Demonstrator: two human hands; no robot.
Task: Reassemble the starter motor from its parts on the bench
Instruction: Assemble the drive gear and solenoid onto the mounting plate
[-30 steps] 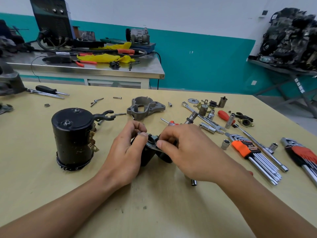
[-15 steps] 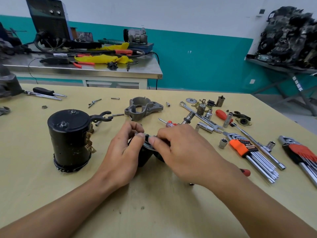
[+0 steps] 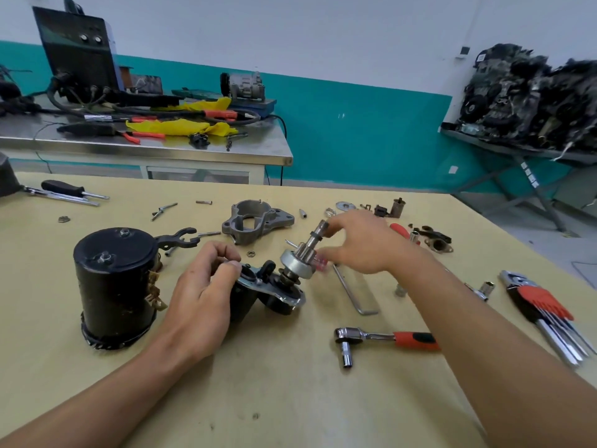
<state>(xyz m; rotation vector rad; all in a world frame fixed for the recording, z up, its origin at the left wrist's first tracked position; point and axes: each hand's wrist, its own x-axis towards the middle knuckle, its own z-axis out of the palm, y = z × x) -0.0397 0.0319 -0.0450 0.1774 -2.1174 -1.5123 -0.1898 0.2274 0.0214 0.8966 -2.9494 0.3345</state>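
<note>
left hand (image 3: 203, 299) grips black starter housing with silver plate (image 3: 277, 299) | its silver pinion shaft (image 3: 298, 261) tip meets right hand (image 3: 365, 244) | that hand's grip unclear

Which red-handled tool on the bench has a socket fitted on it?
The ratchet lying nearest you; the hex key set and the screwdriver carry none.

I see a black motor part (image 3: 244, 303) with a shiny silver plate in my left hand (image 3: 200, 305). The drive gear (image 3: 295, 268) by my right hand (image 3: 361, 244) is silver. Left of my left hand the motor can (image 3: 113, 286) is black with brassy tabs. Near my right arm the ratchet (image 3: 365, 334) is silver with an orange and black handle. The hex keys (image 3: 549, 315) further right have an orange holder. The bench (image 3: 290, 399) is pale yellow.
</note>
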